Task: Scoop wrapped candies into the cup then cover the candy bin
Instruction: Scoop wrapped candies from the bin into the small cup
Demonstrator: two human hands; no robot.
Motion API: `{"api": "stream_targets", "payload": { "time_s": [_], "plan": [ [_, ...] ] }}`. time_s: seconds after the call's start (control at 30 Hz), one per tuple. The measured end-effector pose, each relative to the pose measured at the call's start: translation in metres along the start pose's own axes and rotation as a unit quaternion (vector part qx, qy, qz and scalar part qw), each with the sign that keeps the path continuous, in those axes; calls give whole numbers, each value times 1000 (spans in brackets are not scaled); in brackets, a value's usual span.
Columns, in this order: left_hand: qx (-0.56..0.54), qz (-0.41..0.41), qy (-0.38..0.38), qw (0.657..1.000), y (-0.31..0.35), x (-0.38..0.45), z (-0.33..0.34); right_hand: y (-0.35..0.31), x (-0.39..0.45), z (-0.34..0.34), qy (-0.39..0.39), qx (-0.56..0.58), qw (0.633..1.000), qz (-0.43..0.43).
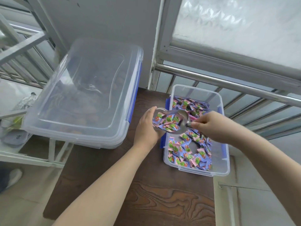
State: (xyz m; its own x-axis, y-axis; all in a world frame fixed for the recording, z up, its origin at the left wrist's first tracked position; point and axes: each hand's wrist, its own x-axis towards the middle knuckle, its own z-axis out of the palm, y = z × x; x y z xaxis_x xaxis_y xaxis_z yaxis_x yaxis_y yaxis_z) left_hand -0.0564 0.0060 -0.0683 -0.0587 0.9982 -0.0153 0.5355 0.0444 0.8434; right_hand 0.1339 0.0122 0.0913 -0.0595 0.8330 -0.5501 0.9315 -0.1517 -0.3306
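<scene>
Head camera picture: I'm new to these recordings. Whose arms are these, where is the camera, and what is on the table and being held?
There is no machine here. A person wears one wide-angle camera on the head, looking down at their own bare hands. The left hand holds a clear cup. The right hand grips the handle of a metal scoop loaded with wrapped candies, tipped at the cup. On the dark wooden table stands an open candy bin holding more candies. To the left sits a larger closed clear bin; its contents are blurred.
</scene>
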Motion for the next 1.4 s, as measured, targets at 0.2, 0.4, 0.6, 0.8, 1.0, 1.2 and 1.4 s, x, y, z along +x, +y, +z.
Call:
{"api": "stream_targets", "payload": {
  "time_s": [0.2, 0.4, 0.6, 0.8, 1.0, 1.2, 1.4],
  "plan": [
    [-24, 0, 12, 1000, -4, 1, 1, -46, 11, -21, 13, -159, 987, -3],
    [-45, -23, 17, 999, -9, 3, -2, -47, 3, -24, 17, -183, 983, -11],
    [-110, -96, -31, 989, -7, 1, -4, 7, -15, -22, 23, 36, 999, 15],
    [-93, -243, -21, 965, 10, -35, 9, 78, -12, 67, 27, 419, 899, 127],
    [7, -214, -33, 976, 22, -70, 37, 106, -13, 115, 34, 517, 833, 193],
    [30, -82, -96, 992, 17, -56, 44, 88, 10, 110, 33, 594, 774, 218],
    [62, -59, -106, 991, 12, -57, 43, 67, 61, 94, 39, 538, 818, 198]
  ]
}}
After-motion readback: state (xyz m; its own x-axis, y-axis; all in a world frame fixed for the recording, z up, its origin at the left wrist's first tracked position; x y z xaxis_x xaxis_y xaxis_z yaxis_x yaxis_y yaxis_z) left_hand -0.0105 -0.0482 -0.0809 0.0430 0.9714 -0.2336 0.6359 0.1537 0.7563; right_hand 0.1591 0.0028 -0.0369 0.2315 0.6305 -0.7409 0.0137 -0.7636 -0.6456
